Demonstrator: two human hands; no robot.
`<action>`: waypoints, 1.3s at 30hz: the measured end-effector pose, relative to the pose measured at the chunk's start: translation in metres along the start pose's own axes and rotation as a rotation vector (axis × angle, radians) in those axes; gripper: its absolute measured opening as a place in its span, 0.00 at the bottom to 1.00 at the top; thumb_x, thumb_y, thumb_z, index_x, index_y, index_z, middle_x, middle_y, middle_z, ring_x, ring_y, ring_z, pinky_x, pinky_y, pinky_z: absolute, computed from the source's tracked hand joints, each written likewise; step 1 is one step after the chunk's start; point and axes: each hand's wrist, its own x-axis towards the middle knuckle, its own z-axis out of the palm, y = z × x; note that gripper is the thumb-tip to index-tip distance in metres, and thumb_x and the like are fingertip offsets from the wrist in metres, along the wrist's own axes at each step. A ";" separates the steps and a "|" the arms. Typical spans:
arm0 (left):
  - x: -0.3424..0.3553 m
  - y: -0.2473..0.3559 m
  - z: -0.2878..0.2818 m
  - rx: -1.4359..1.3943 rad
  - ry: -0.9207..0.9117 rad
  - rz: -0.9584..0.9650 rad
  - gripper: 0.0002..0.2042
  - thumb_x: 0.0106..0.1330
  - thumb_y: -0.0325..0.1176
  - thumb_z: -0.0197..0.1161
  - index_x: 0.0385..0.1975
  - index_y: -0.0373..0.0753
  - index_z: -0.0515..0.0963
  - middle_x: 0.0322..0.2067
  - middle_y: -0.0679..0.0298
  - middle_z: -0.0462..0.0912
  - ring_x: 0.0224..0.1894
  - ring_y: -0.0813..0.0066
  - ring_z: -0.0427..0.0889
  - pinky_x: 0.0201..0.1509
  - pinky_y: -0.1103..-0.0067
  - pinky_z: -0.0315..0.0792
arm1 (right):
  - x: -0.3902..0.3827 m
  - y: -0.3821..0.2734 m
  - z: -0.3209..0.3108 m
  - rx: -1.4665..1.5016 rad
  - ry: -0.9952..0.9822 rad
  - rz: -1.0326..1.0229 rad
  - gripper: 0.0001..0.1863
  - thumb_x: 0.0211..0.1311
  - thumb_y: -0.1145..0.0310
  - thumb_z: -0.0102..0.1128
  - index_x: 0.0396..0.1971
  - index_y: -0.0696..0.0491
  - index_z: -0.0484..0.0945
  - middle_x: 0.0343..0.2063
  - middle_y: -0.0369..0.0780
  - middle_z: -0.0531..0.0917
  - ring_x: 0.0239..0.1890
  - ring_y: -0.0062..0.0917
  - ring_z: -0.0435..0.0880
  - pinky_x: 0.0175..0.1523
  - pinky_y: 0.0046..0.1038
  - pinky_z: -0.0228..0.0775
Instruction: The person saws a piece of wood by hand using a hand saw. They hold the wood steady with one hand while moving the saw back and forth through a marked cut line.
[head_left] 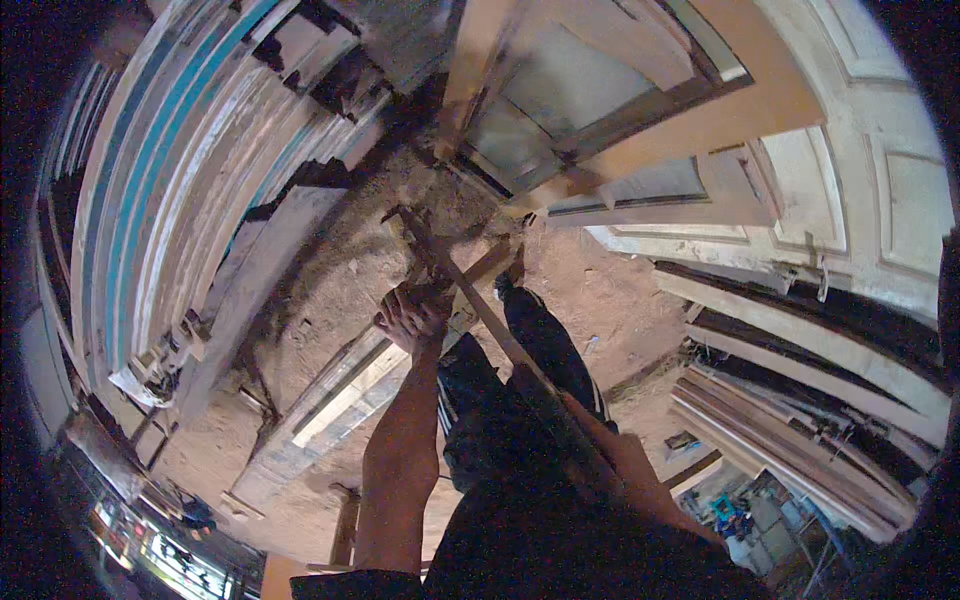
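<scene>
A long narrow wooden strip (483, 310) runs diagonally from the dirt floor ahead back toward my right side, beside my legs. My right hand (592, 425) grips its near part, fingers largely hidden behind it. My left hand (408, 318) is closed, just left of the strip's middle, on something I cannot make out among the dark wood there. Beneath it, at left, long boards (315, 425) lie on the floor.
Stacked planks (170, 200), some painted teal, fill the left. Panelled doors (620, 120) lean ahead, with white doors (890, 200) at right. More boards (780, 450) are piled at lower right on the dirt floor (590, 290); small clutter sits beyond.
</scene>
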 end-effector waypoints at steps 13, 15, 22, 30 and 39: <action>-0.006 -0.020 0.025 0.019 0.169 0.109 0.31 0.55 0.53 0.57 0.57 0.43 0.74 0.53 0.53 0.76 0.61 0.53 0.69 0.65 0.52 0.54 | 0.025 -0.009 0.010 0.170 -0.100 0.197 0.44 0.56 0.71 0.62 0.74 0.42 0.56 0.38 0.44 0.88 0.32 0.31 0.87 0.41 0.33 0.77; -0.007 -0.014 0.026 -0.006 0.070 0.040 0.31 0.56 0.52 0.56 0.59 0.43 0.72 0.55 0.53 0.75 0.63 0.53 0.68 0.68 0.50 0.51 | 0.005 -0.003 0.004 0.128 -0.127 0.220 0.43 0.56 0.71 0.62 0.74 0.43 0.57 0.39 0.44 0.88 0.33 0.31 0.87 0.42 0.33 0.77; -0.011 -0.020 0.030 0.078 0.164 0.107 0.32 0.55 0.50 0.56 0.60 0.42 0.71 0.57 0.53 0.73 0.64 0.56 0.67 0.69 0.48 0.50 | 0.112 0.020 0.036 0.073 -0.037 -0.139 0.43 0.56 0.72 0.62 0.74 0.47 0.56 0.38 0.44 0.87 0.33 0.29 0.85 0.41 0.28 0.75; 0.001 0.004 0.005 0.031 -0.060 -0.046 0.31 0.53 0.44 0.62 0.60 0.43 0.70 0.56 0.56 0.72 0.65 0.58 0.65 0.71 0.50 0.49 | 0.032 0.008 0.017 0.028 0.001 0.025 0.38 0.56 0.74 0.61 0.69 0.55 0.63 0.37 0.46 0.86 0.34 0.28 0.85 0.41 0.28 0.75; 0.006 0.007 -0.005 0.020 -0.127 -0.022 0.38 0.50 0.47 0.63 0.65 0.41 0.66 0.61 0.54 0.69 0.65 0.56 0.64 0.70 0.51 0.50 | 0.081 -0.001 0.038 0.005 0.142 -0.119 0.32 0.56 0.75 0.56 0.66 0.58 0.68 0.45 0.47 0.85 0.41 0.25 0.82 0.48 0.27 0.74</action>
